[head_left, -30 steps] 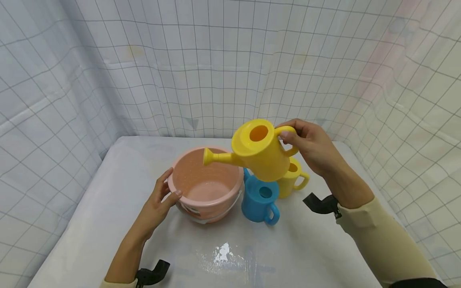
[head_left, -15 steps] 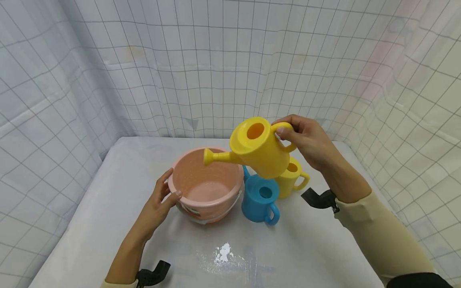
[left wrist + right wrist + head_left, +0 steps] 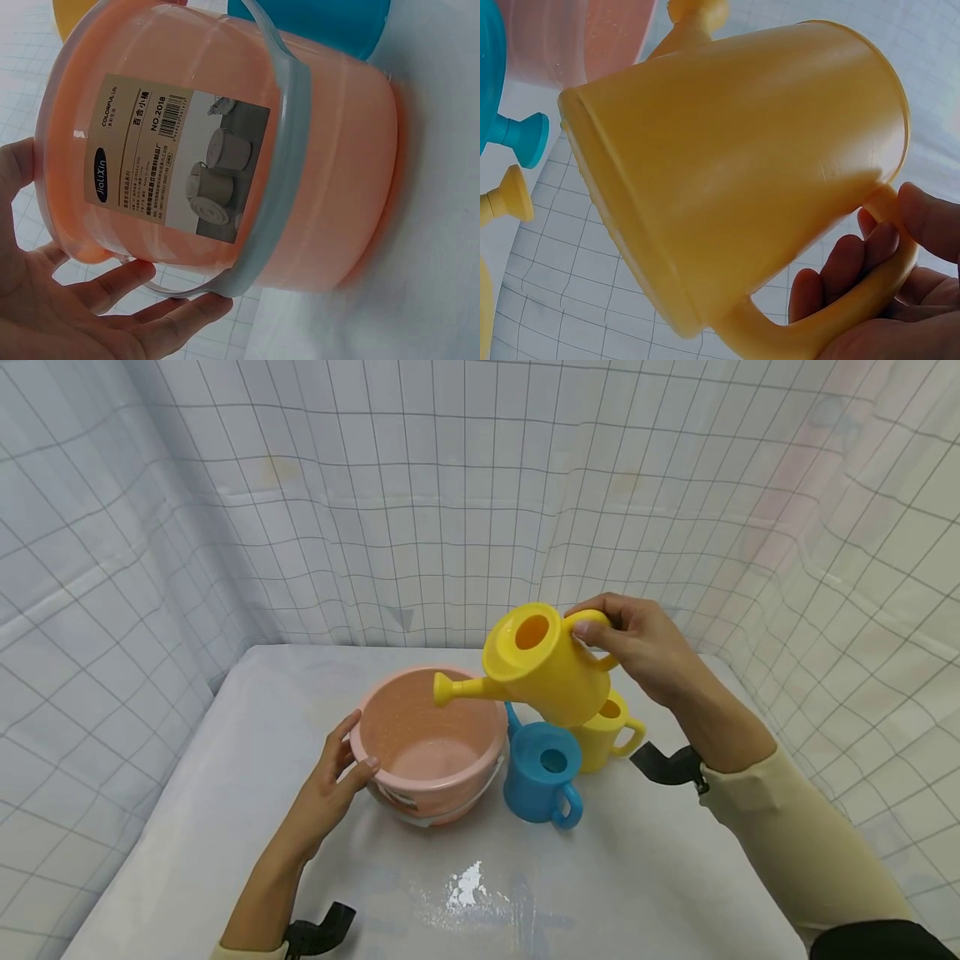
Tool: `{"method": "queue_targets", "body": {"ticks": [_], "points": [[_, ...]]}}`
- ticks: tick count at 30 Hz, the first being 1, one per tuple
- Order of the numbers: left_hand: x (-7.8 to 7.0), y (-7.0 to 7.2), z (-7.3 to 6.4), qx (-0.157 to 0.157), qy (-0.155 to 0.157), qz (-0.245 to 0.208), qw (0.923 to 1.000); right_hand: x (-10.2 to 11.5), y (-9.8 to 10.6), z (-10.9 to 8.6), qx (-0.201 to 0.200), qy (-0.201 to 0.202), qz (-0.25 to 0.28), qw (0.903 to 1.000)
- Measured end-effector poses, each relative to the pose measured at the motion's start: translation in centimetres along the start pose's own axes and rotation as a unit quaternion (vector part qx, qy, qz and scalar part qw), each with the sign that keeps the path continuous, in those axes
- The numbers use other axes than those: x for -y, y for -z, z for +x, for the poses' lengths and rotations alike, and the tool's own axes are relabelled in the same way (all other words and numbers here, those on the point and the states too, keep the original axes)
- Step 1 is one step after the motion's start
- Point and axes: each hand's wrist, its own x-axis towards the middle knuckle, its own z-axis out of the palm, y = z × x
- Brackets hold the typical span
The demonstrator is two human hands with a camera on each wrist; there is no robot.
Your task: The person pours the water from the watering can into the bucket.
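Observation:
My left hand (image 3: 327, 785) holds the near left rim of a pink plastic bucket (image 3: 450, 779). In the left wrist view, the fingers (image 3: 176, 322) reach along its side to the grey carrying handle (image 3: 289, 150). My right hand (image 3: 645, 643) grips the handle of a yellow watering can (image 3: 551, 681), also large in the right wrist view. The raised can tilts left, and its spout (image 3: 465, 688) points over the bucket's opening. No stream from the spout is visible. A blue watering can (image 3: 536, 785) stands just right of the bucket, with a second yellow watering can (image 3: 600, 739) behind it.
A white-covered table (image 3: 637, 877) carries everything, with a shiny wet patch (image 3: 467, 887) near its front. White grid-patterned curtains (image 3: 450, 510) enclose the back and both sides. A label (image 3: 180, 157) is stuck to the bucket.
The held yellow watering can has risen slightly, and its spout has lately shifted a little to the right. My left hand, the bucket and the two standing cans have stayed in place.

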Motion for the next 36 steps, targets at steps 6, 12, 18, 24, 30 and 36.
{"method": "queue_targets", "body": {"ticks": [6, 12, 18, 24, 30, 36], "points": [[-0.1, 0.0, 0.0, 0.0, 0.002, 0.001, 1.0, 0.1, 0.1, 0.4, -0.001, -0.004, -0.002, 1.0], [0.0, 0.0, 0.1, 0.0, 0.001, 0.002, 1.0, 0.3, 0.2, 0.6, 0.0, -0.005, -0.011, 0.9999], [0.1, -0.1, 0.1, -0.002, 0.003, 0.001, 1.0, 0.4, 0.2, 0.8, 0.002, -0.01, -0.015, 0.9998], [0.1, -0.1, 0.1, -0.005, 0.003, 0.002, 1.0, 0.7, 0.3, 0.9, -0.001, -0.012, -0.033, 0.9994], [0.1, -0.1, 0.1, -0.004, 0.002, 0.001, 1.0, 1.0, 0.4, 0.8, -0.001, -0.014, -0.044, 0.9989], [0.1, -0.1, 0.1, -0.003, -0.001, 0.004, 1.0, 1.2, 0.4, 0.8, 0.002, -0.008, -0.04, 0.9992]]}}
